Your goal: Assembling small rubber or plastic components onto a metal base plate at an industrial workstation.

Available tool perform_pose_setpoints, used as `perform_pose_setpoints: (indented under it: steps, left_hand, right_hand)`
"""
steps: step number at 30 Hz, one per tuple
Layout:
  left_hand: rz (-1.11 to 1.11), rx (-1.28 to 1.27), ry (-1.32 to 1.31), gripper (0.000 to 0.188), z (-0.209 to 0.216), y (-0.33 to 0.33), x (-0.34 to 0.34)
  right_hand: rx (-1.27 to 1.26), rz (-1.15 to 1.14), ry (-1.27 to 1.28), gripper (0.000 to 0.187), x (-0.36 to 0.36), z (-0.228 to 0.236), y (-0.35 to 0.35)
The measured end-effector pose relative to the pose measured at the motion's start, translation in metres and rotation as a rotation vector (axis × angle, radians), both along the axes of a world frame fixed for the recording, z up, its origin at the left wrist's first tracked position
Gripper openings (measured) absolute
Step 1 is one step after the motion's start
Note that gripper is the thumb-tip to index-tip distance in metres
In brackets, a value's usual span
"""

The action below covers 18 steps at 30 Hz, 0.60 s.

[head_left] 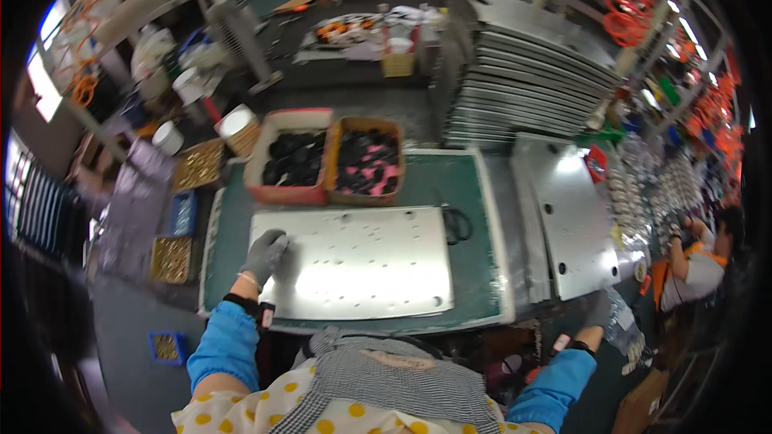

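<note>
A flat silver metal panel [370, 261] with several small holes lies on the green mat in front of me. My left hand [265, 255], in a grey glove, is over the panel's left edge. Its fingers are drawn together, and whatever they hold, if anything, is hidden. Off to the right, my gloved right hand [597, 313] is at the near corner of another metal panel [569, 221], beside a clear plastic bag [621, 315]. Blur hides the fingers of this hand.
Two boxes of black parts [295, 158] and black and pink parts [368, 159] stand behind the panel. Bins of brass-coloured pieces [172, 259] line the left. A tall stack of metal panels [531, 84] rises at the back right. Another person [691, 273] works at far right.
</note>
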<state>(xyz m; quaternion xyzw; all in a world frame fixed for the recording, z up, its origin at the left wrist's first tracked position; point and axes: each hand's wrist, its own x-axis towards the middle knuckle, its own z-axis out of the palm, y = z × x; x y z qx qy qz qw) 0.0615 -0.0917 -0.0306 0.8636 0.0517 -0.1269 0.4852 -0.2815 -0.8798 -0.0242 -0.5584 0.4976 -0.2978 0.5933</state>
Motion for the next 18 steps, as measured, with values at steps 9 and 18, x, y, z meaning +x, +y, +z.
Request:
perform_pose_setpoints:
  steps: [9, 18]
  left_hand:
    - [0.225, 0.246, 0.202, 0.043, -0.005, 0.082, -0.061]
    - [0.119, 0.108, 0.108, 0.042, -0.023, 0.109, -0.067]
  right_hand:
    - [-0.680, 0.343, 0.213, 0.037, 0.065, 0.092, 0.163]
    - [-1.391, 1.707, 0.140, 0.032, 0.174, 0.028, 0.459]
